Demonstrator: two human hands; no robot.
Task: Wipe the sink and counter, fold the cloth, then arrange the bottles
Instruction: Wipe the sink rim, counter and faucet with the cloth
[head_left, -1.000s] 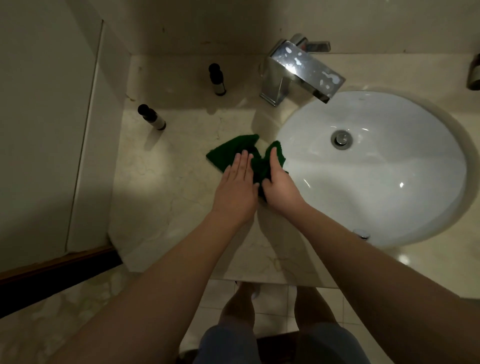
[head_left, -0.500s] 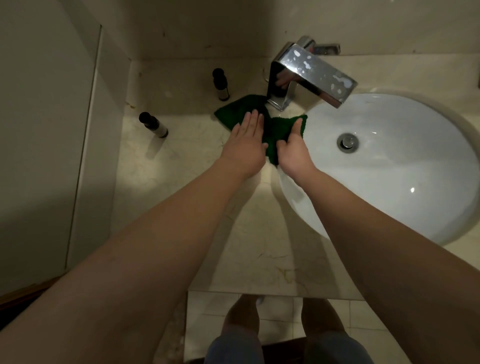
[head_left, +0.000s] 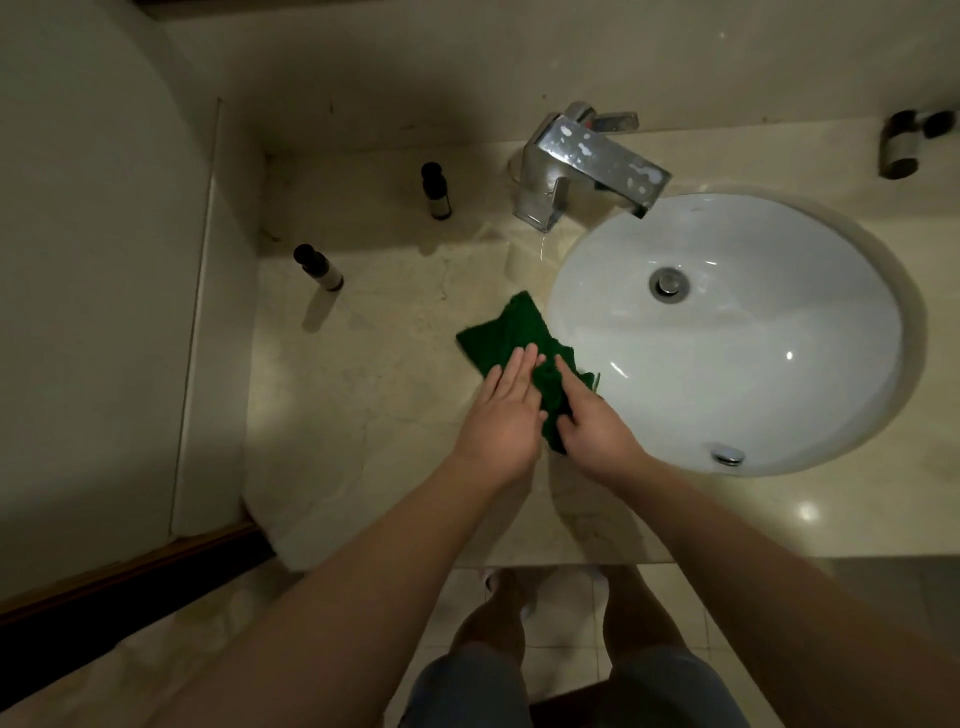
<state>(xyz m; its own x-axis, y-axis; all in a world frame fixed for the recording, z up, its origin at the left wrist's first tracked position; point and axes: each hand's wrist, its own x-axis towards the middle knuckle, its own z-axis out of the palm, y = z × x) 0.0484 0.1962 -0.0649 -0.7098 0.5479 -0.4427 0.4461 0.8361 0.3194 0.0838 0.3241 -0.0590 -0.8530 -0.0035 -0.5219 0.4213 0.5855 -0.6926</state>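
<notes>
your left hand reaches in from six o'clock, forearm angled up toward one o'clock, palm down and flat on the green cloth. its fingers are straight and close together, pressing the cloth's lower part onto the counter. your right hand comes in from five o'clock and lies on the cloth's right side, just at the nine o'clock rim of the sink. its forefinger lies straight along the cloth; the other fingers are hidden behind the hand, so you cannot tell whether they curl round the fabric. the cloth is bunched, one corner pointing to twelve o'clock, touching the sink's edge. half a second ago both hands and the cloth were up by the foot of the tap; now they have drawn back toward you, well short of it. two small dark-capped bottles stand apart at ten and eleven o'clock, the nearer bottle and the farther bottle, unmoved.
</notes>
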